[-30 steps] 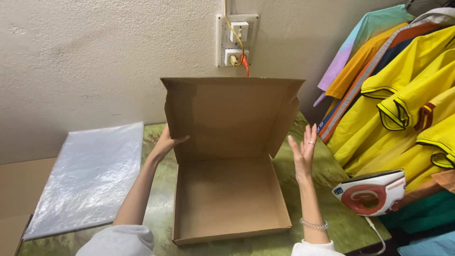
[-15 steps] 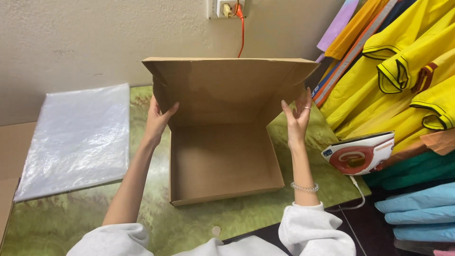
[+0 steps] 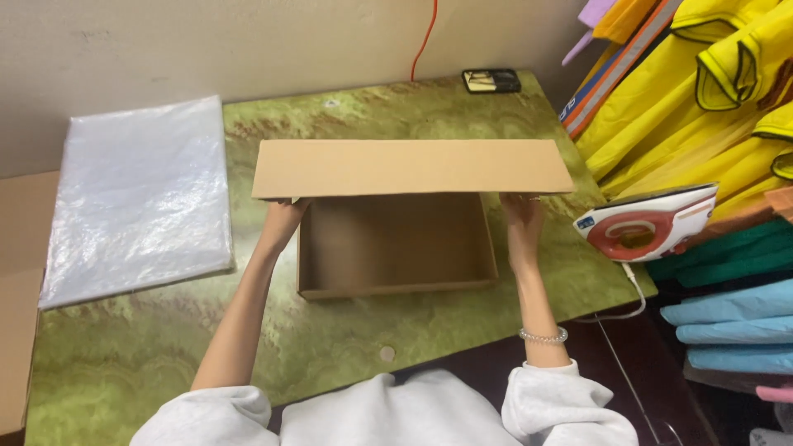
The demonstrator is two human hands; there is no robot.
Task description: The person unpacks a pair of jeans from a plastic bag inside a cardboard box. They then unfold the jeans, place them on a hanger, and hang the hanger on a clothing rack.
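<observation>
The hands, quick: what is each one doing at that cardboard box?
Left hand: at the left side of the cardboard box, fingers hidden under the lid; grip cannot be told.
Right hand: at the right side, fingers hidden too; cannot be told.

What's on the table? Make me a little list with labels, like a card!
Left hand: left hand on the left side of the cardboard box
Right hand: right hand on the box's right side
Box: open, nothing inside, lid flap tilted over the back
Table: green marbled table
Left of box: stack of clear plastic bags
Right of box: red and white iron
Far right: yellow clothes
</observation>
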